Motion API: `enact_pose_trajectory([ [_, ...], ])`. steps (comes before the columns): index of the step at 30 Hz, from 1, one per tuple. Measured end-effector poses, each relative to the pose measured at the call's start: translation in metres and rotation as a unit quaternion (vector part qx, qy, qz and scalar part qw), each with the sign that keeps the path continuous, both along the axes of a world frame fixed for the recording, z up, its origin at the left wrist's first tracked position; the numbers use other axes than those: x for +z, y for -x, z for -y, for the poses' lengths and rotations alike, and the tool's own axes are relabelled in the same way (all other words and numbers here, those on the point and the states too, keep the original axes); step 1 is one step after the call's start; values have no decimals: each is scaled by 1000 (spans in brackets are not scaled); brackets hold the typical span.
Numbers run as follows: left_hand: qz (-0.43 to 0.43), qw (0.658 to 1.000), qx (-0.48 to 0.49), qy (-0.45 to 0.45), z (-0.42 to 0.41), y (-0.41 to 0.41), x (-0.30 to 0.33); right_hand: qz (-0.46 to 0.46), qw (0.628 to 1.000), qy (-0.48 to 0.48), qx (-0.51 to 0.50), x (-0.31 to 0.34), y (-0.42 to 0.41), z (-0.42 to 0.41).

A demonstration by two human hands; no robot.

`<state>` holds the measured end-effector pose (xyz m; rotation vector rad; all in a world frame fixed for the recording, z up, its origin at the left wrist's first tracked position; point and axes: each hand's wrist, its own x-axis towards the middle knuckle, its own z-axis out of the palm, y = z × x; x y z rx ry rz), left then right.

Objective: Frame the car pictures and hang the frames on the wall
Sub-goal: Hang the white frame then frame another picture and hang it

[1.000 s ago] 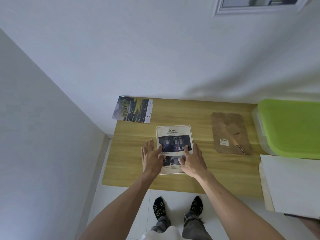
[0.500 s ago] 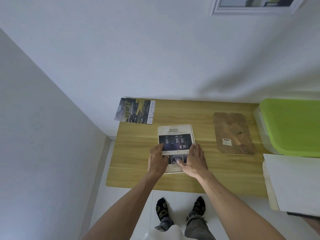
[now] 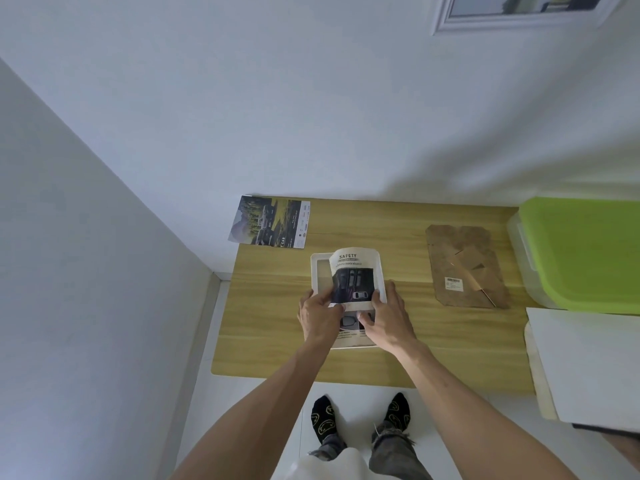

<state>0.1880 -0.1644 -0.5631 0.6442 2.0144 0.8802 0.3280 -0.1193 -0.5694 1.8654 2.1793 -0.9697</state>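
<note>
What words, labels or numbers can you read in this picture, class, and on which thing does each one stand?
"SAFETY": heading at the top of the cream car-picture sheet held in both hands; the smaller lines beneath are blurred.
Dark landscape car brochure at the table's far left corner: white side print, too small to read.
White sticker on the brown fibreboard frame backing: too small to read.

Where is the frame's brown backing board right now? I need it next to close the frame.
In the head view the brown backing board lies flat on the wooden table, right of the white frame, just left of the green-lidded bin.
</note>
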Motion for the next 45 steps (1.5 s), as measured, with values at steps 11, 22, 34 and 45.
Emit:
enact_pose_trajectory([
  [11, 208, 966, 95, -118, -3, 10, 31, -247, 949, -16, -194, 24, 1, -10],
  [22, 239, 967, 54, -65, -24, -10, 38, -306, 908, -7, -286, 48, -72, -36],
  [34, 43, 987, -154, 18, -39, -181, 17, -158, 948, 13, -275, 42, -260, -15],
  [45, 11, 973, -226, 44, -59, -359, 10, -98, 956, 5, -277, 22, -433, -21],
])
